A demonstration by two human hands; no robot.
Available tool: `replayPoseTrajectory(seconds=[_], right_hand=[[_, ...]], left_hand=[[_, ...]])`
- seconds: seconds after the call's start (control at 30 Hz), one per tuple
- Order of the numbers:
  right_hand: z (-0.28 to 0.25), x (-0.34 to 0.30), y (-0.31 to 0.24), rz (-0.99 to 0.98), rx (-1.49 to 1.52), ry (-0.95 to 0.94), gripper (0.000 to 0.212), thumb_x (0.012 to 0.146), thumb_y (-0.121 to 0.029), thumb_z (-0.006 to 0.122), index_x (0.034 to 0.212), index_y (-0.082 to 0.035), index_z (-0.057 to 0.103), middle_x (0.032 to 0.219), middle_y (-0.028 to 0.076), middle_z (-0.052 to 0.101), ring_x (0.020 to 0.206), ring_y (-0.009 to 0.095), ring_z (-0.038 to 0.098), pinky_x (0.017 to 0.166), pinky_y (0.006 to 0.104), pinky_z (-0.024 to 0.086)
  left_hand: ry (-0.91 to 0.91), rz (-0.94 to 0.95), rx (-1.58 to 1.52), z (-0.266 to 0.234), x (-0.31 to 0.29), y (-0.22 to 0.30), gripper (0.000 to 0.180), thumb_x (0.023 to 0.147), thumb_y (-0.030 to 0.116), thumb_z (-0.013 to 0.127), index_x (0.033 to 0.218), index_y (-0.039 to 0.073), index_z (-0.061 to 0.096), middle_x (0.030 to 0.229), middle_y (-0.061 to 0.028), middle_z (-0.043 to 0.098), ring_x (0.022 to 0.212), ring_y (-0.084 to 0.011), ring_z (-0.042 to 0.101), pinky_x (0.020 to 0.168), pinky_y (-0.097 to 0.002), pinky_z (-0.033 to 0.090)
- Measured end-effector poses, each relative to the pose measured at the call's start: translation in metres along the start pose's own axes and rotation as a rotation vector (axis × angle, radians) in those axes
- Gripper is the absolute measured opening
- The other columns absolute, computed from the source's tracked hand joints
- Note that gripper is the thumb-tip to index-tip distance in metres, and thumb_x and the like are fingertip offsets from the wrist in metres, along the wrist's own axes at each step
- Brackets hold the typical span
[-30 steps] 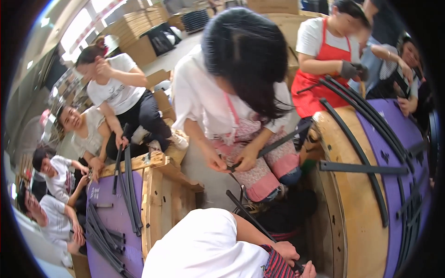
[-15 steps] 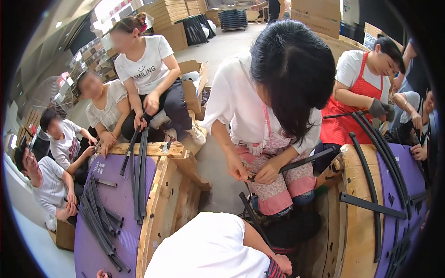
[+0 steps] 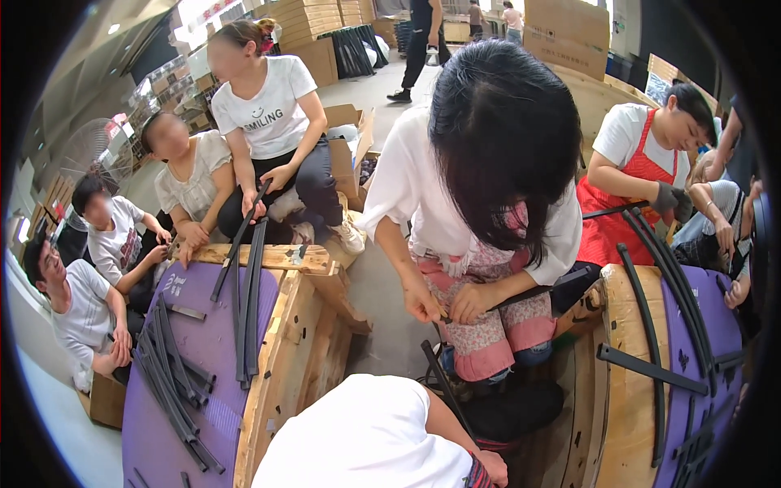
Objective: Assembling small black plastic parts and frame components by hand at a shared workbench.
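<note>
My left arm, in a white sleeve [image 3: 358, 431], crosses the lower edge with the elbow bent. My left hand [image 3: 493, 468] is cut off at the bottom; its fingers and anything in them are hidden. Red-and-dark striped cloth [image 3: 478, 473] shows beside it. A long black strip [image 3: 442, 382] leans past my forearm, near a dark bundle [image 3: 517, 411] on the floor. My right hand is out of view. Facing me, a seated co-worker bends over a black strip [image 3: 529, 294] across the lap, both hands [image 3: 472, 304] at its end.
Left, a wooden bench with a purple mat [image 3: 220, 374] carries several black strips [image 3: 167, 382]. Another wooden bench [image 3: 630, 358] with a purple mat and strips stands right. Several co-workers sit around them. A cardboard box [image 3: 348, 154] stands behind, and a standing person [image 3: 420, 49] is farther back.
The view has shifted slightly. A person in dark clothes has come into sight at the back. Fingers at the lower left edge are gone from view. My left arm is almost unmoved.
</note>
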State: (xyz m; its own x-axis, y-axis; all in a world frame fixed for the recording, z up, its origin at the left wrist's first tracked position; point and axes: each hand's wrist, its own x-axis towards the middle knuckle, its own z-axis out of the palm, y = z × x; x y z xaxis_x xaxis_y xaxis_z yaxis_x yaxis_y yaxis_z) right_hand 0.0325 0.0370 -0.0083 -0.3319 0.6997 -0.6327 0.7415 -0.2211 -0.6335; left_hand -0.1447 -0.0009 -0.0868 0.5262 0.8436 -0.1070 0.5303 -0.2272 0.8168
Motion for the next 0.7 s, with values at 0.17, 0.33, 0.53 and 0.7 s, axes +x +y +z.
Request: replayPoseTrajectory(seconds=[0.17, 0.33, 0.53, 0.7], right_hand=[[-0.004, -0.005, -0.005, -0.095, 0.101, -0.059, 0.033, 0.083, -0.032, 0.052, 0.081, 0.0, 0.056, 0.071, 0.007, 0.054, 0.069, 0.016, 0.047, 0.066, 0.0297, 0.041], [-0.002, -0.006, 0.001, -0.161, 0.084, -0.112, 0.029, 0.083, -0.028, 0.053, 0.079, 0.001, 0.056, 0.07, 0.007, 0.053, 0.068, 0.016, 0.046, 0.065, 0.0299, 0.041], [0.001, -0.012, -0.007, -0.11, -0.002, -0.055, 0.035, 0.084, -0.033, 0.051, 0.075, 0.002, 0.052, 0.065, 0.007, 0.049, 0.064, 0.017, 0.042, 0.06, 0.0303, 0.039], [0.003, -0.003, 0.008, 0.013, 0.102, -0.06, 0.037, 0.085, -0.034, 0.048, 0.081, 0.001, 0.057, 0.068, 0.008, 0.054, 0.064, 0.019, 0.046, 0.061, 0.0298, 0.039]], left_hand=[[0.033, -0.003, 0.007, -0.003, -0.003, 0.001, 0.035, 0.08, 0.046, 0.049, 0.085, 0.013, 0.059, 0.073, -0.0132, 0.06, 0.071, -0.032, 0.057, 0.061, -0.0414, 0.045], [0.053, 0.025, -0.008, 0.0, -0.006, 0.002, 0.036, 0.08, 0.046, 0.049, 0.084, 0.012, 0.059, 0.074, -0.0142, 0.06, 0.071, -0.032, 0.058, 0.061, -0.0416, 0.045], [-0.027, -0.004, -0.004, 0.006, -0.002, -0.001, 0.037, 0.08, 0.047, 0.049, 0.086, 0.012, 0.058, 0.075, -0.0153, 0.059, 0.071, -0.0316, 0.057, 0.061, -0.0415, 0.045], [-0.079, 0.012, 0.038, 0.005, -0.002, 0.001, 0.036, 0.082, 0.047, 0.047, 0.088, 0.013, 0.058, 0.078, -0.015, 0.06, 0.073, -0.0318, 0.057, 0.062, -0.0414, 0.045]])
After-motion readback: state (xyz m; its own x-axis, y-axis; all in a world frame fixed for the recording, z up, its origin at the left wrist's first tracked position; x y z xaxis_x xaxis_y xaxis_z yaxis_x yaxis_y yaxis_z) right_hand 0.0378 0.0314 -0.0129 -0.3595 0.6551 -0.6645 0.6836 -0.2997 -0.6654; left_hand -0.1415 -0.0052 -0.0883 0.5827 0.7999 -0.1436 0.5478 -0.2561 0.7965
